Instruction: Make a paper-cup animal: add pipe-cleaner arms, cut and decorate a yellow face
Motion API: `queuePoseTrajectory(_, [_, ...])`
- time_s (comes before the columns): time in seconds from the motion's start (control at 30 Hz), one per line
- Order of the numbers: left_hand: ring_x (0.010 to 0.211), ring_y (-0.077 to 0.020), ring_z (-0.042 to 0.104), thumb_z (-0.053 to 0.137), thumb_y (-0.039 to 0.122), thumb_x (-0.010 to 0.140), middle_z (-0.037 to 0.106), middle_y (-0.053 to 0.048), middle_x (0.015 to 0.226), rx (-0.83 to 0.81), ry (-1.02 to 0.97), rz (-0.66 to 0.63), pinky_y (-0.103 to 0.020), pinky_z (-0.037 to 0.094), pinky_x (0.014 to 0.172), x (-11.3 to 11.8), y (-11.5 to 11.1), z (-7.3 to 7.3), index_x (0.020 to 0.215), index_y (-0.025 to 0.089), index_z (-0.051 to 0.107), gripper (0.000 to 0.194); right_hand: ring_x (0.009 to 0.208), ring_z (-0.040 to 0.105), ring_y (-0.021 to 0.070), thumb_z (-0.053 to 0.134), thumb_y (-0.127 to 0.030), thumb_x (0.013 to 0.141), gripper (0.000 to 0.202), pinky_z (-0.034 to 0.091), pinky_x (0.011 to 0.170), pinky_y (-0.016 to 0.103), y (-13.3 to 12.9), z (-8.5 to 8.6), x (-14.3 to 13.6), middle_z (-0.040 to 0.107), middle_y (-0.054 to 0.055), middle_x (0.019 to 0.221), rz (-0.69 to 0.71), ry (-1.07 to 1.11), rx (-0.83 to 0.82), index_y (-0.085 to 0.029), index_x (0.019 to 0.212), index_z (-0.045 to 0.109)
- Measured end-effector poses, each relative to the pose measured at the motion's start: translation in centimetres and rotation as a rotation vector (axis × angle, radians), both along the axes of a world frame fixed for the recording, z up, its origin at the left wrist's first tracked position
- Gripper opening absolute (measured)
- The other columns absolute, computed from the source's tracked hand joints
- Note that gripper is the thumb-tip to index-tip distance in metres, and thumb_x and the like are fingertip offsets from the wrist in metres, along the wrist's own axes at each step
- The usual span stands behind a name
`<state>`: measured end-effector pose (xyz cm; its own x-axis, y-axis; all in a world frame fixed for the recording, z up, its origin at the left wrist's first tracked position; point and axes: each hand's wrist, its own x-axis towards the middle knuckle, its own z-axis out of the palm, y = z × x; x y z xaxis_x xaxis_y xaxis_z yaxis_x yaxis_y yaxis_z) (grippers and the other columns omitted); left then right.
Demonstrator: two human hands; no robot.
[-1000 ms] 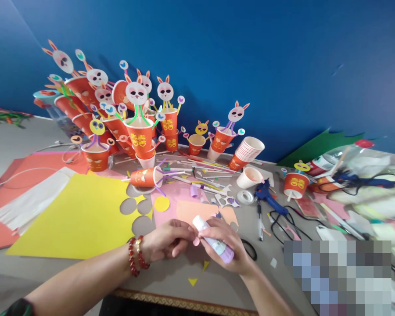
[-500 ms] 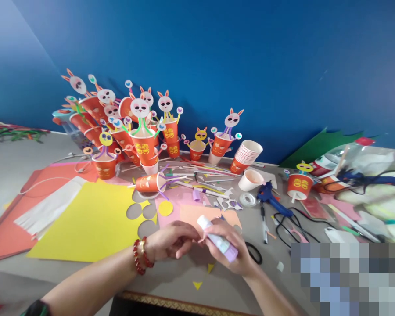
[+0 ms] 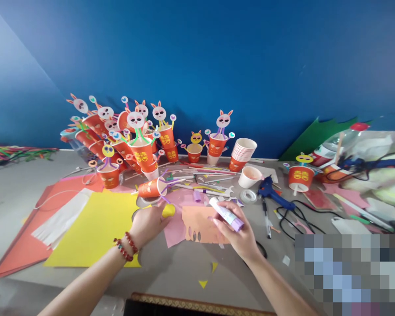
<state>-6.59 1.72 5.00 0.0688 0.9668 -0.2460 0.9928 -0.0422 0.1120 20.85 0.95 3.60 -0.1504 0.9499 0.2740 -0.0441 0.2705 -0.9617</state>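
Note:
My left hand [image 3: 151, 224], with red bead bracelets at the wrist, reaches to a yellow paper circle [image 3: 168, 210]. Its fingers close on the circle's near left edge; the fingertips are partly hidden. A glue stick [image 3: 228, 215], white with a purple end, lies tilted in my right hand [image 3: 240, 232], fingers wrapped round it. Whether a small paper piece is also between those fingers, I cannot tell. Under and between the hands are pink paper [image 3: 174, 230] and an orange sheet [image 3: 200, 219] with small holes. A short purple cylinder [image 3: 197, 196] stands just behind.
Yellow sheets [image 3: 82, 228] lie left over red paper [image 3: 23, 245]. Behind stand several red cups with rabbit faces [image 3: 141, 153], a tipped cup [image 3: 150, 188] and stacked cups [image 3: 242, 153]. At right are a blue glue gun [image 3: 273, 193] with cord, tape [image 3: 249, 196] and a pen [image 3: 266, 219].
My left hand has left my right hand, moving left and up to the yellow circle. The right hand, still holding the glue stick, has shifted slightly right and up. The view tilted a little.

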Motion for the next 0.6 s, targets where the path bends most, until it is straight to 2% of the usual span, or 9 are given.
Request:
queuePoseTrajectory(0.07, [0.074, -0.0303, 0.072, 0.049, 0.045, 0.091, 0.074, -0.008, 0.080, 0.014, 0.006, 0.000, -0.030, 0.042, 0.057, 0.2, 0.1, 0.0, 0.132, 0.018, 0.049, 0.049, 0.072, 0.066, 0.0164, 0.068, -0.025, 0.086, 0.027, 0.059, 0.066, 0.027, 0.0, 0.0, 0.1, 0.063, 0.000, 0.084, -0.022, -0.017, 0.006, -0.027, 0.112, 0.059])
queuePoseTrajectory(0.17, [0.074, -0.0290, 0.072, 0.049, 0.047, 0.091, 0.074, -0.007, 0.080, 0.057, 0.003, 0.004, -0.029, 0.040, 0.056, 0.8, -0.6, 0.5, 0.127, 0.018, 0.053, 0.047, 0.073, 0.065, 0.0165, 0.067, -0.025, 0.086, 0.028, 0.057, 0.065, 0.026, 0.1, -0.2, 0.3, 0.063, 0.000, 0.084, -0.028, -0.037, 0.005, -0.028, 0.113, 0.058])
queuePoseTrajectory(0.3, [0.066, -0.0220, 0.069, 0.053, 0.050, 0.089, 0.071, 0.000, 0.070, 0.103, -0.156, -0.069, -0.026, 0.037, 0.054, 3.1, -2.4, 1.0, 0.122, 0.025, 0.057, 0.042, 0.075, 0.066, 0.0180, 0.066, -0.026, 0.086, 0.028, 0.055, 0.067, 0.028, 0.1, -0.5, 0.2, 0.064, 0.001, 0.085, -0.015, -0.088, 0.000, -0.027, 0.113, 0.058])
queuePoseTrajectory(0.43, [0.069, -0.0241, 0.071, 0.052, 0.053, 0.089, 0.073, -0.004, 0.074, 0.122, -0.162, -0.229, -0.026, 0.039, 0.055, 6.8, -2.6, 0.1, 0.119, 0.022, 0.059, 0.043, 0.074, 0.065, 0.0177, 0.067, -0.026, 0.085, 0.026, 0.053, 0.071, 0.029, 0.2, -0.6, -0.1, 0.066, 0.002, 0.090, -0.033, -0.198, 0.044, -0.025, 0.110, 0.060])
queuePoseTrajectory(0.53, [0.073, -0.0262, 0.072, 0.050, 0.050, 0.090, 0.075, -0.009, 0.079, 0.134, -0.138, -0.259, -0.027, 0.043, 0.057, 8.4, -1.8, -0.9, 0.114, 0.018, 0.061, 0.041, 0.079, 0.065, 0.0189, 0.066, -0.027, 0.085, 0.025, 0.053, 0.076, 0.030, 0.4, -0.7, -0.1, 0.068, 0.004, 0.098, -0.072, -0.269, 0.086, -0.024, 0.109, 0.060])
queuePoseTrajectory(0.6, [0.071, -0.0268, 0.072, 0.051, 0.052, 0.090, 0.075, -0.010, 0.079, 0.138, -0.142, -0.254, -0.028, 0.044, 0.057, 8.6, -1.5, -1.3, 0.115, 0.016, 0.061, 0.045, 0.080, 0.065, 0.0193, 0.066, -0.029, 0.085, 0.026, 0.053, 0.075, 0.030, 0.5, -0.7, 0.0, 0.069, 0.005, 0.099, -0.080, -0.302, 0.086, -0.024, 0.110, 0.060])
